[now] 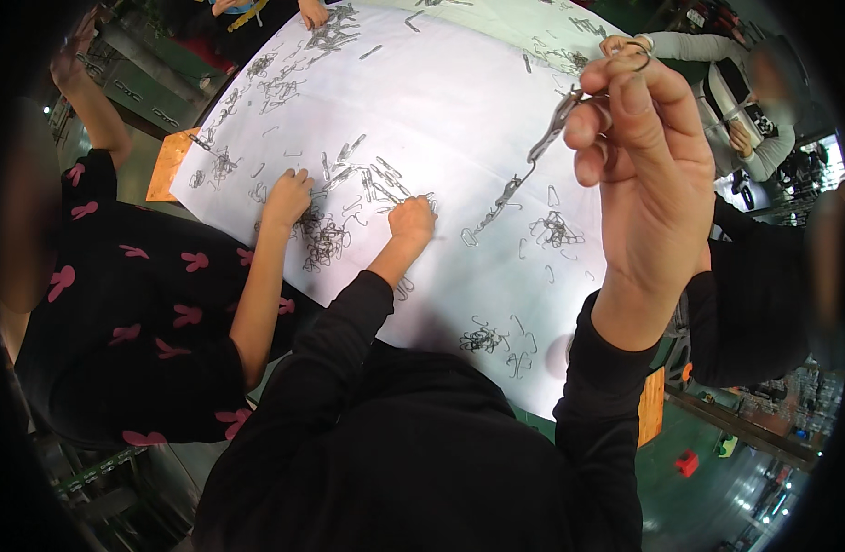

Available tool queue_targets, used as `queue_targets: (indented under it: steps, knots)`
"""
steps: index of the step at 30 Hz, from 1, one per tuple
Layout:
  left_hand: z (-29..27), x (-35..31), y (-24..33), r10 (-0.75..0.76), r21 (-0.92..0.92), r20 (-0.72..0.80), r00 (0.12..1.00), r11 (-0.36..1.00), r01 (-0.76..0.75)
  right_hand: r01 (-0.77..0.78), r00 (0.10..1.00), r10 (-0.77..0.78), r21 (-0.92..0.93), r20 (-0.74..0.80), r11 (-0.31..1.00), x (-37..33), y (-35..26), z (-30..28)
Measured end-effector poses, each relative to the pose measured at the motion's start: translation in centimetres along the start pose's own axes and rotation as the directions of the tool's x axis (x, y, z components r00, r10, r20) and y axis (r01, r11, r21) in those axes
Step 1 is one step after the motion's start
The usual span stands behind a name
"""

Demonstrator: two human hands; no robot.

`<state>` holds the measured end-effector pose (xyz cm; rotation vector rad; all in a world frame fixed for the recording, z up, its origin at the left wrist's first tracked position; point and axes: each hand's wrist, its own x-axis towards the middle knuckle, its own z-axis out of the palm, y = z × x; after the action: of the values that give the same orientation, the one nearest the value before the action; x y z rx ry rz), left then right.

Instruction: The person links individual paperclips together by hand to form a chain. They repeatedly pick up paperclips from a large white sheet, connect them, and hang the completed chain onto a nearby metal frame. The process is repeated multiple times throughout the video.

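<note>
My right hand is raised high over the right side of the white-covered table, its fingers pinched together. From it hangs a chain of linked metal hooks, flat grey pieces joined by thin wire bends, slanting down to the left; a curved wire shows at the fingertips. Low over the table's middle, my left hand is closed, its fingertips beside loose metal hooks. Whatever those fingers hold is hidden. A tangled pile of wire hooks lies to its left.
At my left, a person's hand reaches into the hooks. More wire piles lie near the front and right of the white sheet. Other people stand around the table; a grey sleeve is at the far right.
</note>
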<state>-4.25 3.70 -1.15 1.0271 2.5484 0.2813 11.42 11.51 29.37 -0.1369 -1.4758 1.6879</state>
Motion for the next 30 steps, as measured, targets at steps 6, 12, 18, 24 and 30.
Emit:
queue_targets:
  steps: [6,12,18,24,30]
  knots:
    - [-1.7,0.3,0.6,0.032,-0.214,0.097,0.995,0.977,-0.011,-0.012,1.0,0.011,-0.019,-0.015,1.0,0.2,-0.1,0.2]
    - [-19.8,-2.2,7.4,0.231,-0.874,-0.393,0.89,0.207,-0.44,-0.018,0.996,0.02,0.029,-0.083,0.999,0.3,0.2,0.5]
    - [-29.8,-8.4,12.6,0.343,-0.713,-0.644,0.684,0.057,-0.699,-0.06,0.991,0.063,0.031,-0.116,0.998,0.8,0.0,1.2]
    - [-30.9,-9.8,13.8,0.331,-0.684,-0.678,0.657,0.044,-0.728,-0.077,0.991,0.08,0.039,-0.11,0.996,1.1,0.1,1.1]
    - [-31.0,-9.8,14.5,0.328,-0.662,-0.696,0.638,0.051,-0.748,-0.082,0.992,0.083,0.006,-0.092,0.997,1.4,1.3,0.5]
